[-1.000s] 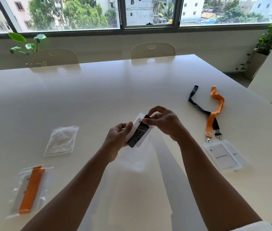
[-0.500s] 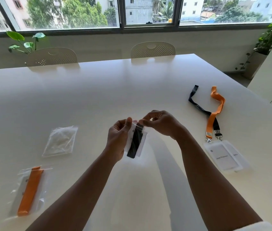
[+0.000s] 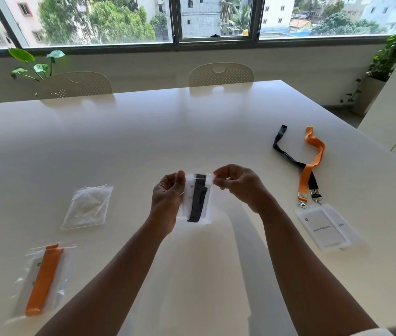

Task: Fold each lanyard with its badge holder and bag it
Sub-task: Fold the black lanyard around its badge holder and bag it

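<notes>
From my seat at the remote feed I count 3 clear bags and 4 lanyards across the white table (image 3: pixel 143 132). Far left, near the front edge, lies 1 sealed bag (image 3: pixel 44 277) with a folded orange lanyard (image 3: pixel 43 280) and its badge holder inside. Beyond it, a little toward the middle, sits 1 empty bag (image 3: pixel 86 207), flat on the table.

In the centre, both hands are raised above the table. My left hand (image 3: pixel 166 202) grips the left edge of the third bag (image 3: pixel 197 197), thumb pressed at its top corner. Inside that bag stands 1 folded black lanyard (image 3: pixel 198 200) against a white badge holder (image 3: pixel 189 196). My right hand (image 3: pixel 240 187) pinches the bag's top right corner between thumb and forefinger; the top strip looks closed, though the plastic is too clear for me to be sure.

To the right, well apart from the hands, 2 unfolded lanyards lie crossed: 1 loose black lanyard (image 3: pixel 286 151) and 1 loose orange lanyard (image 3: pixel 313 156). Their clips meet 2 overlapping badge holders (image 3: pixel 323 226), the upper one showing printed text.
</notes>
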{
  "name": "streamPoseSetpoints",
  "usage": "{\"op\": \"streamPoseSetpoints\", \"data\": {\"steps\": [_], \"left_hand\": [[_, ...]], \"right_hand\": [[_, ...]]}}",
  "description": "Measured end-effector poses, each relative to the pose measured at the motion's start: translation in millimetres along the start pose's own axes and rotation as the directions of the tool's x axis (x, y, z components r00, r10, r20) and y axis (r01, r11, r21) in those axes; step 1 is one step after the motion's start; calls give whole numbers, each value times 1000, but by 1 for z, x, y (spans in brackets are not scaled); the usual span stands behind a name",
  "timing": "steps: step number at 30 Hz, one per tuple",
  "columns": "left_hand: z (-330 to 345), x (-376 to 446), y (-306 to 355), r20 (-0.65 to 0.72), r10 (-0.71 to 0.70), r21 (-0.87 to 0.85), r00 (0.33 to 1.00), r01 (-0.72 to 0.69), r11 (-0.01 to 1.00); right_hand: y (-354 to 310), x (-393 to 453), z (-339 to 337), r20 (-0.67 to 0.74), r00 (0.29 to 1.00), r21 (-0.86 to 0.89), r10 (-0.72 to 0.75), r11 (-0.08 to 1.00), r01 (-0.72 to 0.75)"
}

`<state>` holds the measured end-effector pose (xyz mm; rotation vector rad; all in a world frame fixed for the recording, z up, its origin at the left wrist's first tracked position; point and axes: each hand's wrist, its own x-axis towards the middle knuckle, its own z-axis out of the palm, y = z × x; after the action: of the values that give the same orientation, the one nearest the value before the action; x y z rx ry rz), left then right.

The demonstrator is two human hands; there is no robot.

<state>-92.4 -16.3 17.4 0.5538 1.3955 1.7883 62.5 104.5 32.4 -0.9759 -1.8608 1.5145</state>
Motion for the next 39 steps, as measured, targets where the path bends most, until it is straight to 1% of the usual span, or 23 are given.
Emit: {"op": "streamPoseSetpoints", "data": {"steps": [3,7,10,14,18,23,25,29,31,34,39], "left_hand": [[-8,2,0,17,9,56,1000,-10,998],[-15,3,-1,-6,63,140,998,-62,988],[-16,4,0,-7,103,183,995,-100,978],[-14,2,1,-3,119,184,993,-116,976],[-14,1,3,-2,113,181,994,-111,977],[-15,0,1,3,115,212,993,-113,971],[-15,-1,0,1,112,223,994,-109,969],[-14,-2,0,23,119,255,993,-121,959],[-13,-3,1,37,130,273,991,-136,952],[-13,-3,0,45,117,283,992,-125,951],[-19,-4,-1,65,106,329,992,-122,936]], "right_hand": [[2,1,-4,-36,999,72,-32,997,34],[3,2,-6,-57,997,87,-53,995,58],[4,2,-5,-42,998,84,-57,995,60],[2,1,-4,-40,997,86,-67,994,71],[0,-2,-6,-20,996,170,-86,982,88],[0,-6,-8,8,994,212,-112,971,108],[0,-8,-9,14,993,200,-113,974,108],[-1,-11,-8,46,993,123,-110,987,104],[-3,-12,-8,53,992,118,-113,987,106],[-5,-14,-9,23,994,129,-106,986,103],[-6,-16,-8,-55,994,86,-92,992,97]]}}
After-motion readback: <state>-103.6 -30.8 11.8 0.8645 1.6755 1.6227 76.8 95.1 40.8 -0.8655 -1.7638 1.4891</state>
